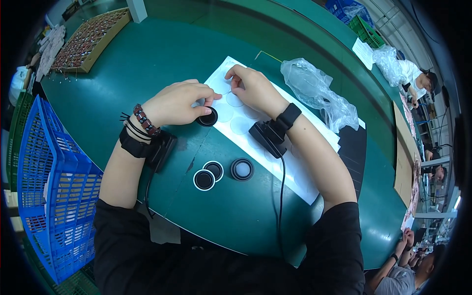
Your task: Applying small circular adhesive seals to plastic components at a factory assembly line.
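My left hand (184, 102) is closed on a black round cap (208, 117), its thumb on the cap and its index finger reaching to the sheet. On the green table lies a white sheet of round clear stickers (280, 169). Over its far part is my right hand (253, 87), fingers bent in a pinch; whatever they hold is too faint to make out. Nearer me lie two black discs with white rims (204, 180), one partly overlapping the other. Beside them sits a black ring-shaped piece with a pale centre (242, 169).
Crumpled clear plastic bags (319, 91) lie right of the sheet, near a dark sheet (351, 152). A blue crate (59, 191) stands at the left edge. A shallow box of small parts (93, 39) sits far left. Cables run from both wrist devices. Other people work at right.
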A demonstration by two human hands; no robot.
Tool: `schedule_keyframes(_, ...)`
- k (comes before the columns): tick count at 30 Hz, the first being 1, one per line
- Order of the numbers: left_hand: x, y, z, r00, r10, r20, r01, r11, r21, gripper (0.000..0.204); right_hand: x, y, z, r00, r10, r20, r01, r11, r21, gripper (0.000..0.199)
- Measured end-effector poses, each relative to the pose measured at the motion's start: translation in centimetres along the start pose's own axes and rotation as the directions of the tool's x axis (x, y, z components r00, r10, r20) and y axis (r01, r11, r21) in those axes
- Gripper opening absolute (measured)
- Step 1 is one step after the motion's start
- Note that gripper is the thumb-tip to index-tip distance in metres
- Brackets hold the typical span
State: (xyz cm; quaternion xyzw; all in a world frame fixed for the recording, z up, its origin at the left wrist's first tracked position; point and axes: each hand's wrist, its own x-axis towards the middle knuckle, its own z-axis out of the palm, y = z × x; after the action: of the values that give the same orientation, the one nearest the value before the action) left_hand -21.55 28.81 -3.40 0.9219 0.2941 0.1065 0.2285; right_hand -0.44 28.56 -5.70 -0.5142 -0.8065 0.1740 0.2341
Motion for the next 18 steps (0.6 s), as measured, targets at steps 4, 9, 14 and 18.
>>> schedule_keyframes(4, 0.0, 0.2, -0.3, 0.999, -0.038, 0.031, 0.036, 0.998, 0.055, 0.011, -0.5, -0.2, -0.6, 0.999, 0.042, 0.008, -0.043, 0.984, 0.175, 0.024)
schedule_keyframes(9, 0.3, 2.9, -0.7, 0.998, -0.020, 0.052, 0.015, 0.995, 0.098, 0.011, -3.7, 1.5, -2.7, 1.000, 0.007, -0.008, -0.004, 0.942, 0.337, 0.021)
schedule_keyframes(14, 0.8, 4.8, -0.2, 0.997, 0.048, 0.059, -0.050, 0.998, 0.026, 0.011, -10.0, 2.3, -7.9, 0.989, 0.099, -0.108, 0.009, 0.695, 0.719, 0.017)
schedule_keyframes(18, 0.8, 6.4, 0.3, 0.994, 0.111, -0.018, -0.112, 0.958, -0.263, 0.011, -16.9, 0.2, -11.8, 0.968, 0.206, -0.144, -0.022, 0.638, 0.770, 0.015)
